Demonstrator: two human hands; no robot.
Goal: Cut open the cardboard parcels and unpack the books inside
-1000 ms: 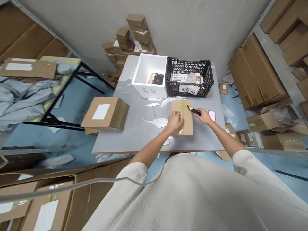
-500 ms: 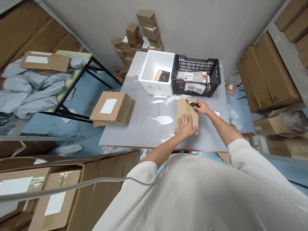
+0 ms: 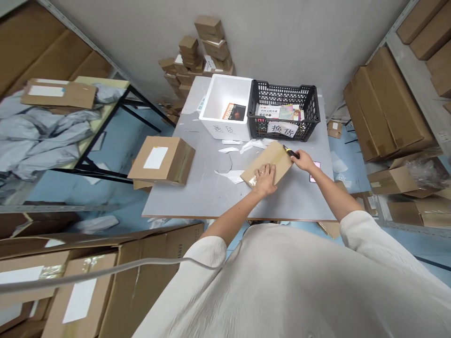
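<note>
A flat brown cardboard box [image 3: 276,159] with clear tape lies slanted on the grey table [image 3: 183,197]. My left hand [image 3: 266,179] holds it near its lower left part, fingers bent over the top face and the thumb out of sight. In my right hand [image 3: 303,161] is a black and yellow utility knife [image 3: 291,152], its tip at the box's upper right edge. Torn white paper scraps [image 3: 234,176] lie beside and behind the box.
Behind the box stand a white foam bin [image 3: 225,129] and a black plastic crate [image 3: 310,129], both with books inside. A larger carton [image 3: 158,162] sits at the table's left edge. A phone [image 3: 315,172] lies right of the box, and a grey cable [image 3: 141,264] crosses near my left sleeve.
The cardboard box has turned clockwise from upright to slanted. My left hand has shifted slightly left and its fingers are more bent; the knife has moved right to the box's edge.
</note>
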